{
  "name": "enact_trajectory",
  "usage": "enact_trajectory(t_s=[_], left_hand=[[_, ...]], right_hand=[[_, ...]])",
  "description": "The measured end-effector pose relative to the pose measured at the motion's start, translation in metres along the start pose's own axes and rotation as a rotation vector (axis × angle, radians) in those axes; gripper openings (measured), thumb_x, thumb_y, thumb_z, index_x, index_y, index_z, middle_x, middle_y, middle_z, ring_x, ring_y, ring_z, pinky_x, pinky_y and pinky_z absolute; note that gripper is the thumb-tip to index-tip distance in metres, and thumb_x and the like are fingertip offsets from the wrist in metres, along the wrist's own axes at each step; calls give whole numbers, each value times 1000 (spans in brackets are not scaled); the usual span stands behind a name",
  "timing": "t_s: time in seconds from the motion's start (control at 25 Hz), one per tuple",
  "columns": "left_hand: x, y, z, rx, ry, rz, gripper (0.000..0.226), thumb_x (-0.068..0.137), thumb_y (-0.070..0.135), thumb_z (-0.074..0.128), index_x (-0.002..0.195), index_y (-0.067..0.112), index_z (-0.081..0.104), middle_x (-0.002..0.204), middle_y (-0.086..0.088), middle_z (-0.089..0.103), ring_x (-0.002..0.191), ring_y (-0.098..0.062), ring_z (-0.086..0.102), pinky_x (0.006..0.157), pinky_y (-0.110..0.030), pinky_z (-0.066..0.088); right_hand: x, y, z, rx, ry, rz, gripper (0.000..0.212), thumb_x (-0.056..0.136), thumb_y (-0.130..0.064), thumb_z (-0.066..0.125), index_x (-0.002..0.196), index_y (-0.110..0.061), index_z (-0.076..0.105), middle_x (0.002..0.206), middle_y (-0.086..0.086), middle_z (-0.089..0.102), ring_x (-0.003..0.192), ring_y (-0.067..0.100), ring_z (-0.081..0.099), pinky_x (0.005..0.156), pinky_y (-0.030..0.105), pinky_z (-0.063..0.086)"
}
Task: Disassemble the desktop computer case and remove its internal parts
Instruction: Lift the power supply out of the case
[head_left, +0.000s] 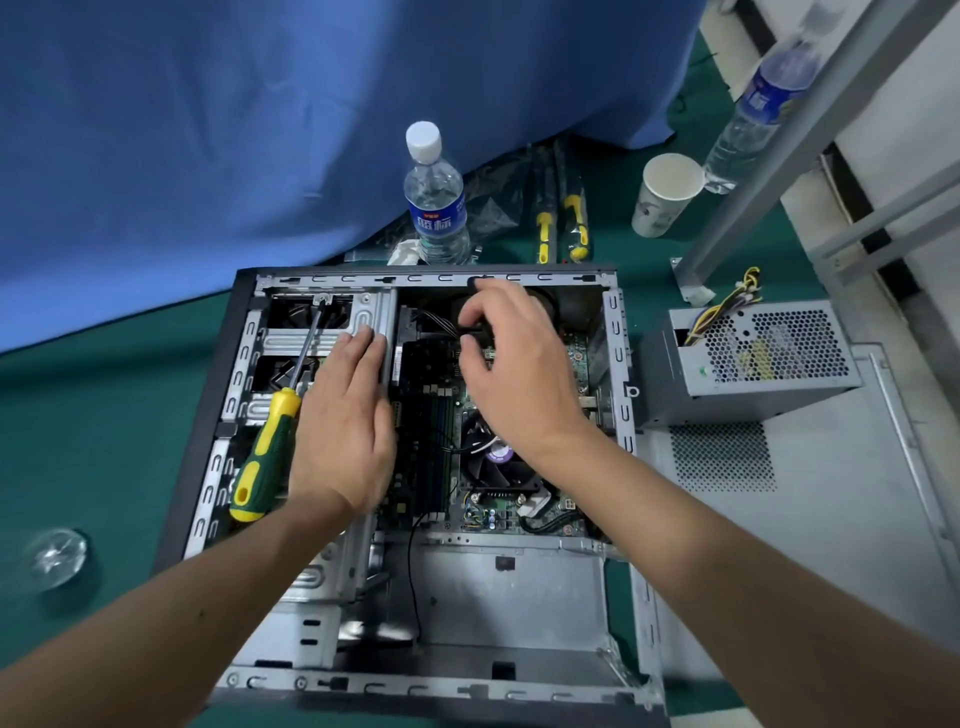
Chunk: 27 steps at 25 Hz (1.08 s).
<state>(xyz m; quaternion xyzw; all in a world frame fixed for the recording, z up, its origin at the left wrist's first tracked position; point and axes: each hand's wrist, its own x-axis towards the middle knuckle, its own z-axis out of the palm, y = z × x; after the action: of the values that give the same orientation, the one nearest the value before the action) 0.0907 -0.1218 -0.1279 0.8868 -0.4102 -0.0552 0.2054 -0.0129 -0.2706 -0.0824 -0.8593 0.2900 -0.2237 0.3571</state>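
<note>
The open desktop case (363, 691) lies on its side on the green table, its motherboard (498, 512) and black CPU fan (498, 467) exposed. My left hand (340, 421) rests flat, fingers straight, on the metal drive cage (371, 314). My right hand (519, 364) reaches over the board's far end and pinches a black cable connector (475, 332) between thumb and fingers. A green and yellow screwdriver (270, 441) lies loose on the drive cage, left of my left hand.
The removed power supply (753, 358) with its wires sits on the detached side panel (810, 509) at the right. A water bottle (436, 208), paper cup (662, 195) and packaged screwdrivers (561, 218) stand behind the case. Blue cloth (260, 130) hangs behind; a glass object (57, 556) lies left.
</note>
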Motion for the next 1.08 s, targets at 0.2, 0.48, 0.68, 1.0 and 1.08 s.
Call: enact_trajectory(t_s=[0.2, 0.48, 0.68, 1.0, 1.08], left_hand=[[0, 0, -1, 3, -1, -8, 59, 93, 23, 32, 150, 8, 35, 158, -7, 30, 146, -20, 23, 121, -37, 18], [1, 2, 0, 30, -10, -5, 59, 94, 23, 30, 150, 6, 36, 157, -9, 31, 146, -22, 23, 120, -41, 20], [-1, 2, 0, 58, -18, -6, 61, 93, 26, 28, 150, 7, 35, 157, -9, 31, 147, -22, 22, 121, -40, 18], [0, 3, -1, 72, -26, -2, 63, 92, 29, 23, 149, 6, 35, 157, -9, 31, 146, -23, 22, 120, -41, 19], [0, 2, -1, 69, -26, -4, 63, 92, 29, 24, 149, 6, 36, 156, -9, 31, 146, -23, 22, 120, -41, 19]], right_hand=[[14, -7, 25, -351, -237, -129, 38, 85, -4, 59, 122, -13, 56, 124, 8, 46, 112, 27, 46, 91, 40, 46], [32, 8, 34, -244, -462, 197, 44, 102, -31, 43, 145, -23, 38, 127, 12, 55, 118, 33, 50, 96, 45, 44], [52, 4, 42, 34, -475, 358, 33, 100, -38, 48, 132, -37, 54, 125, -2, 64, 114, 24, 58, 98, 41, 46], [48, 7, 54, 175, -366, 447, 18, 92, -45, 58, 107, -36, 61, 95, -11, 66, 96, 18, 62, 89, 36, 47], [50, 6, 57, 191, -338, 483, 17, 92, -46, 58, 105, -35, 62, 100, -10, 67, 98, 19, 62, 91, 36, 47]])
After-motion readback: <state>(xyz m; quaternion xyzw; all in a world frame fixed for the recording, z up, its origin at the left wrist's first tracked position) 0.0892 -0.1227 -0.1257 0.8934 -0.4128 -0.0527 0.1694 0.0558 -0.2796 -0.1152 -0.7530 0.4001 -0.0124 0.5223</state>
